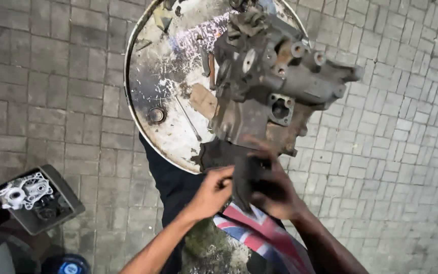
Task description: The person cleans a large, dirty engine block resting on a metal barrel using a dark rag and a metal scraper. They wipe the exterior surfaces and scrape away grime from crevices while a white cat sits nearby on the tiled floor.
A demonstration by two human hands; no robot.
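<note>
A large greasy cast-metal machine part (pixel 275 86) with several round ports lies on the lid of a worn steel drum (pixel 163 86). Its near end hangs over the drum's front rim. My left hand (pixel 211 193) and my right hand (pixel 275 190) meet just below that end. Between them they grip a dark flat piece (pixel 242 180), blurred, which may be a rag or a gasket. Both hands touch the bottom edge of the machine part. Which fingers hold the dark piece is hard to tell.
The drum stands on grey brick paving (pixel 396 152). At lower left a dark tray (pixel 62 195) holds a pale cast-metal part (pixel 24 190). A blue round object (pixel 69 266) sits at the bottom edge. My dark trousers and a red, white and blue cloth (pixel 264 233) are below the hands.
</note>
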